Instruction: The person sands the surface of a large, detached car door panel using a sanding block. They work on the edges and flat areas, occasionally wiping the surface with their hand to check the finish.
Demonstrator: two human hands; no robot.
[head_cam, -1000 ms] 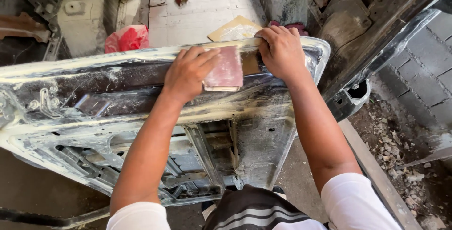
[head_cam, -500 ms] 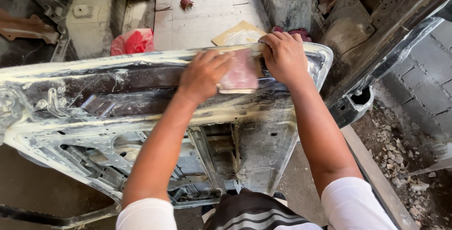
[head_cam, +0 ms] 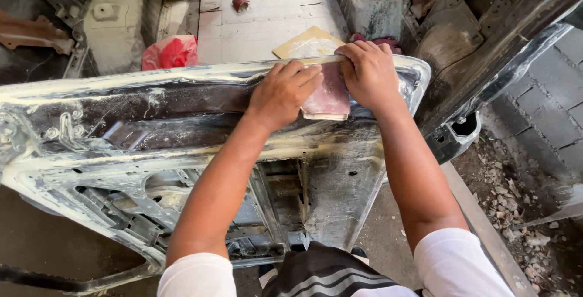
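Note:
A stripped car door panel (head_cam: 152, 121), grey-white with dark patches, stands on edge in front of me. A reddish-brown folded sheet of sandpaper (head_cam: 329, 98) lies against its upper part. My left hand (head_cam: 282, 93) presses flat on the sandpaper's left side, fingers together pointing right. My right hand (head_cam: 370, 72) grips the door's top edge and the sheet's upper right side, fingers curled over the rim.
Beyond the door lie a red plastic bag (head_cam: 172, 52), a tan cardboard piece (head_cam: 306, 43), a small red scrap (head_cam: 240, 3) and grey metal parts (head_cam: 115, 20) on a pale floor. A dark car body (head_cam: 486, 36) stands at right; rubble (head_cam: 516, 194) lies below it.
My left hand has slid the sandpaper to the right along the door toward my right hand, then slightly back down. The right hand stays on the top edge.

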